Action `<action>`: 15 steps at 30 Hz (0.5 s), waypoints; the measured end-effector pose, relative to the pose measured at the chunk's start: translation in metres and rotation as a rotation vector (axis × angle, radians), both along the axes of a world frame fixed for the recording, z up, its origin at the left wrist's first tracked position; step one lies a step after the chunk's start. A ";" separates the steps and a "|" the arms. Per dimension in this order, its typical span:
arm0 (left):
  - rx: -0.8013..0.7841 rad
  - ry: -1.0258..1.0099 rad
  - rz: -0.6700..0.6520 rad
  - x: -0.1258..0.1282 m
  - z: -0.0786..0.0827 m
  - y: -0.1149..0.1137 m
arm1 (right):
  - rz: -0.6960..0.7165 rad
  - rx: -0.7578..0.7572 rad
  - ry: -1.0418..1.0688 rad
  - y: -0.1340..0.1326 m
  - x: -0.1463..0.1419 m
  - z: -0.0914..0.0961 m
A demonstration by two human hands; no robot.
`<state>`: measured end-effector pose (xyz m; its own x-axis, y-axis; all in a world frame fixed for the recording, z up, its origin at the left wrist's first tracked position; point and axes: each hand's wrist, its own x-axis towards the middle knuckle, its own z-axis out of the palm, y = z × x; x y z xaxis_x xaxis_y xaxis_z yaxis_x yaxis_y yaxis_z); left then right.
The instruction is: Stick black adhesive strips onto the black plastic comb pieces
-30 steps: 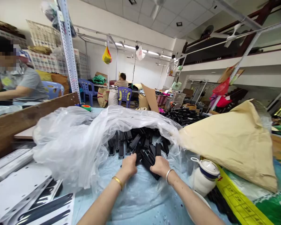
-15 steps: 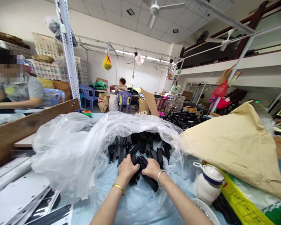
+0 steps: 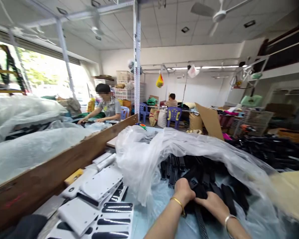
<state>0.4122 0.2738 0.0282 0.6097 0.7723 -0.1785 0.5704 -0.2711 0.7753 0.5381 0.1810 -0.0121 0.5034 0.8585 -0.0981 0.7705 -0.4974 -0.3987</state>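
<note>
My left hand (image 3: 183,192), with a gold bracelet at the wrist, is closed at the near edge of a pile of black strip-like pieces (image 3: 173,167) with pronged ends. Close beside it, my right hand (image 3: 215,205), wearing a silver bangle, is closed as well. A black textured piece (image 3: 198,189) sits between the two hands, gripped by both; the fingertips are partly hidden. More black pieces lie below and right of the hands. A clear plastic bag (image 3: 186,142) arches over the pile, its film spread on the light-blue table.
White plates (image 3: 102,182) with black slots are stacked at left, along a wooden board (image 3: 64,166) dividing the tables. Beyond it, a person (image 3: 108,106) works seated. A blurred tan sheet (image 3: 291,192) stands at right. A metal post (image 3: 136,66) rises behind the bag.
The view has swung left, bringing in the wooden board, white plates and window. Both hands remain at the black pieces, now closer together.
</note>
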 end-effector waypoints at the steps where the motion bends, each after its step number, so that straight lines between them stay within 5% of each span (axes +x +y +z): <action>1: -0.009 0.021 0.053 -0.002 0.004 0.004 | -0.011 -0.009 -0.005 0.004 0.004 -0.001; 5: 0.003 0.013 0.175 -0.020 0.026 0.018 | -0.065 -0.018 -0.030 0.014 0.009 -0.006; 9: -0.013 -0.118 0.095 -0.062 0.041 0.000 | -0.073 -0.006 -0.005 0.027 0.008 -0.004; 12: -0.063 -0.119 -0.090 -0.100 0.027 -0.044 | -0.054 0.005 -0.003 0.034 0.006 0.005; 15: -0.001 -0.023 -0.430 -0.124 -0.003 -0.093 | -0.033 0.019 -0.041 0.025 0.004 0.020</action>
<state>0.2880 0.1809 0.0253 0.8796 0.4473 -0.1618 0.3886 -0.4798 0.7866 0.5417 0.2059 0.0074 0.5349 0.8427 -0.0610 0.7694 -0.5156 -0.3770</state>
